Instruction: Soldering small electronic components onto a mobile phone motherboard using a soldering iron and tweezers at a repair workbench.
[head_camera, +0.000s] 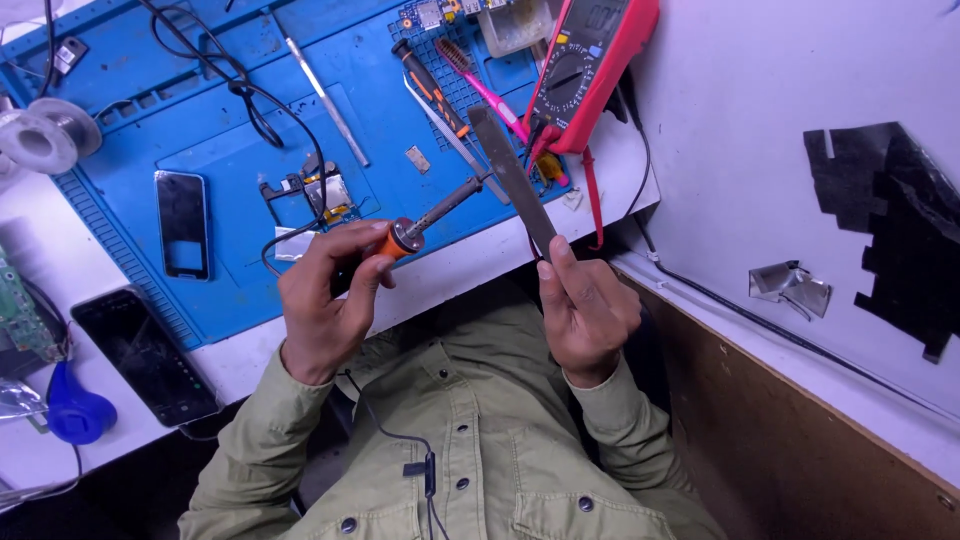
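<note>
Soldering iron (425, 225) tip toward file (512, 175)

Soldering iron handle (350, 262) mostly hidden inside left hand (325, 300); file's (512, 175) lower end behind right hand (585, 310).

Soldering iron (420, 228), black grip, orange collar, grey metal shaft, held slanted above blue mat, tip touching file, file (512, 180), flat dark grey metal strip, held slanted, upper end toward red multimeter, lower end gripped

White workbench (60, 250), blue mat (240, 130), pale wall (760, 90), perhaps taped.
</note>
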